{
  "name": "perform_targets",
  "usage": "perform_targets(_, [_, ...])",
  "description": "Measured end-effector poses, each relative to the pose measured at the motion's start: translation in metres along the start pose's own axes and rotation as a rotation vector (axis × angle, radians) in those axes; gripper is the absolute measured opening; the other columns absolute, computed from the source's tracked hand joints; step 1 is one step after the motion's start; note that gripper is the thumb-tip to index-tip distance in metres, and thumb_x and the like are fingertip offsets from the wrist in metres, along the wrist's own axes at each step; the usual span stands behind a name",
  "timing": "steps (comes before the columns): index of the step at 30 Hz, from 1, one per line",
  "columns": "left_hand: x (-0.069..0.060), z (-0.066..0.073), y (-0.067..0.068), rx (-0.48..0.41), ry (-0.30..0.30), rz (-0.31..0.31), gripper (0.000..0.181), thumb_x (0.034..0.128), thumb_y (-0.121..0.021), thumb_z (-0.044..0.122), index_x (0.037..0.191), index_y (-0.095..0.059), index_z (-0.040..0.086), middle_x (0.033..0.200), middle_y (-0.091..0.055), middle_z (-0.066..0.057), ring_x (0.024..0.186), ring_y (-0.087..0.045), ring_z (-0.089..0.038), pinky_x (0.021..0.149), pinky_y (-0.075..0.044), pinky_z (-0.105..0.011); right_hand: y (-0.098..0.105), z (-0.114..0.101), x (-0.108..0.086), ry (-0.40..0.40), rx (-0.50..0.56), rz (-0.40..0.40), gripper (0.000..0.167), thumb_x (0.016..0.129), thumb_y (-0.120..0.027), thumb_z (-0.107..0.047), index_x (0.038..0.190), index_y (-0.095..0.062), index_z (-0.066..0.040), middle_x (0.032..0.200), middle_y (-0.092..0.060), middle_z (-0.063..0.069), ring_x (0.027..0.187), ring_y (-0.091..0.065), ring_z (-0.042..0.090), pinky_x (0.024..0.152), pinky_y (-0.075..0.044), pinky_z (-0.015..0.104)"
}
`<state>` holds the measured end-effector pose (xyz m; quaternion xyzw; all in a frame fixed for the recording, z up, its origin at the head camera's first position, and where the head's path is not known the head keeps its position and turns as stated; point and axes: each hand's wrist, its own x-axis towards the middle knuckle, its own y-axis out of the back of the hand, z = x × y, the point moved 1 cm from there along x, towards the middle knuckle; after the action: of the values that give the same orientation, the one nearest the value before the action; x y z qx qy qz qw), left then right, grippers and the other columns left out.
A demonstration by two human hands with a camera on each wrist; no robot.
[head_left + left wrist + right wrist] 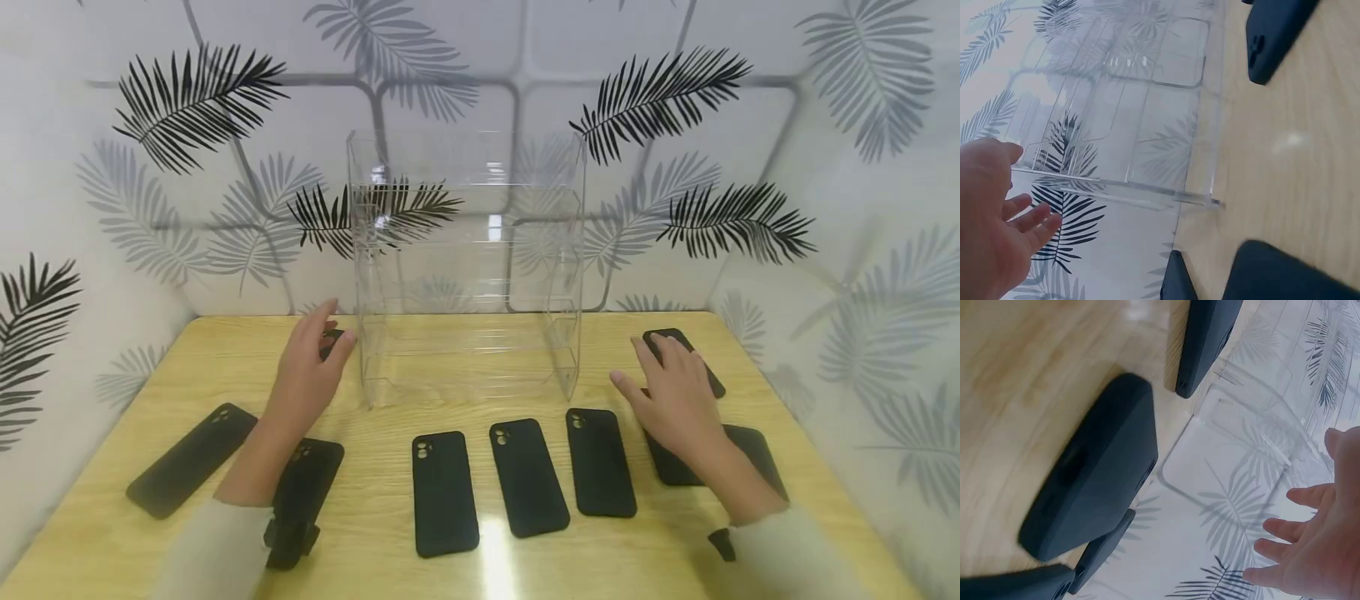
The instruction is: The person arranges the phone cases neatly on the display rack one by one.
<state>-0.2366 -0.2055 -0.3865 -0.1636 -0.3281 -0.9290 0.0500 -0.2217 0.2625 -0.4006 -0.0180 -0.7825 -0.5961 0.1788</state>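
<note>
Left hand (311,354) and right hand (678,404), loose-fingered, empty, flank a clear rack (468,297). It looks light, brittle; best held by both side panels (567,275).

On my head feed, a yellowish wood-grain table (369,533) runs back to a pale rear wall (570,37). Along that wall I see thick grey lines (315,79) with rounded corners, black fronds (198,108) and fainter grey fronds (870,75). Beyond the table's left edge, a left wall (97,283) bears another black frond; beyond its right edge, grey ones. I get a bright glare (495,554) near the front edge's middle.
</note>
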Motion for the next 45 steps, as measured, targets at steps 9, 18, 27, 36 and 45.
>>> perform_targets(9, [0.027, 0.005, -0.021, -0.223, -0.053, 0.182, 0.051, 0.1048, -0.055, 0.028, 0.153, -0.044, 0.012, 0.145, -0.051, -0.012, 0.127, -0.056, -0.026, 0.104, -0.05, -0.046, 0.009, 0.022, -0.019, -0.027, 0.03, 0.026, 0.069, 0.105, -0.047, -0.049, 0.15, -0.041, 0.003, 0.148, -0.036, 0.037, 0.136, -0.032, 0.057, 0.109, -0.025, 0.071])
perform_targets(18, [0.041, 0.008, -0.034, -0.314, -0.052, 0.24, 0.049, 0.1037, -0.057, 0.026, 0.15, -0.049, 0.012, 0.141, -0.054, -0.008, 0.121, -0.056, -0.023, 0.103, -0.049, -0.043, 0.016, 0.059, -0.046, -0.115, 0.085, -0.085, 0.075, 0.105, -0.044, -0.051, 0.152, -0.035, 0.007, 0.148, -0.032, 0.041, 0.132, -0.032, 0.063, 0.102, -0.029, 0.076])
perform_targets(27, [0.041, 0.004, -0.034, -0.294, -0.032, 0.288, 0.045, 0.1017, -0.06, 0.018, 0.145, -0.054, 0.009, 0.134, -0.057, -0.014, 0.114, -0.059, -0.026, 0.103, -0.049, -0.044, 0.009, 0.103, -0.073, -0.164, 0.068, -0.175, 0.076, 0.105, -0.047, -0.046, 0.146, -0.035, 0.018, 0.137, -0.035, 0.05, 0.121, -0.037, 0.069, 0.096, -0.033, 0.079])
perform_targets(36, [0.04, 0.001, -0.033, -0.29, -0.041, 0.318, 0.043, 0.1004, -0.06, 0.01, 0.143, -0.055, 0.008, 0.128, -0.059, -0.014, 0.103, -0.058, -0.02, 0.098, -0.049, -0.037, -0.001, 0.111, -0.084, -0.156, 0.054, -0.249, 0.075, 0.104, -0.054, -0.039, 0.142, -0.033, 0.022, 0.131, -0.038, 0.052, 0.114, -0.041, 0.073, 0.089, -0.041, 0.078])
perform_targets(45, [0.04, -0.002, -0.035, -0.283, -0.044, 0.321, 0.044, 0.099, -0.06, 0.005, 0.143, -0.056, 0.008, 0.127, -0.059, -0.015, 0.102, -0.059, -0.019, 0.098, -0.049, -0.038, -0.01, 0.119, -0.085, -0.142, 0.029, -0.217, 0.07, 0.102, -0.059, -0.031, 0.135, -0.038, 0.027, 0.121, -0.042, 0.053, 0.107, -0.046, 0.072, 0.084, -0.045, 0.074])
